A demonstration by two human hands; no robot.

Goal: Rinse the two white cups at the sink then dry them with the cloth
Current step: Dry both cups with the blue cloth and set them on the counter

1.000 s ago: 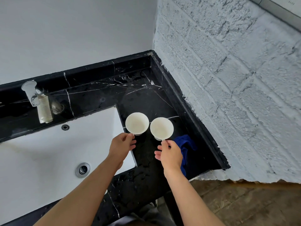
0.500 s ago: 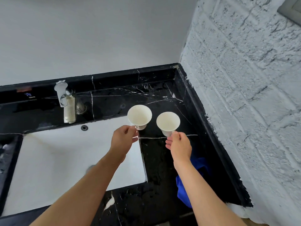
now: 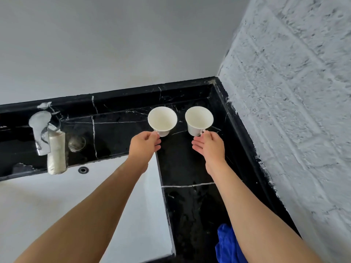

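Note:
Two white cups are held upright above the black marble counter point(image 3: 182, 164). My left hand point(image 3: 145, 144) pinches the handle of the left white cup point(image 3: 162, 120). My right hand point(image 3: 209, 147) grips the handle of the right white cup point(image 3: 198, 120) with thumb and forefinger, its other fingers spread. Both cups look empty inside. The white sink point(image 3: 57, 209) lies to the lower left, under my left forearm. A blue cloth point(image 3: 227, 243) lies crumpled on the counter at the bottom, partly hidden by my right forearm.
A tap point(image 3: 47, 137) wrapped in film and tape stands at the left behind the sink, with an overflow hole point(image 3: 83, 169) below it. A grey wall rises behind; a rough white brick wall point(image 3: 296, 120) closes the right side along the counter's raised black edge.
Both hands have carried the cups up and away from me, off the counter. The view has tilted, so the blue cloth now sits near the bottom edge.

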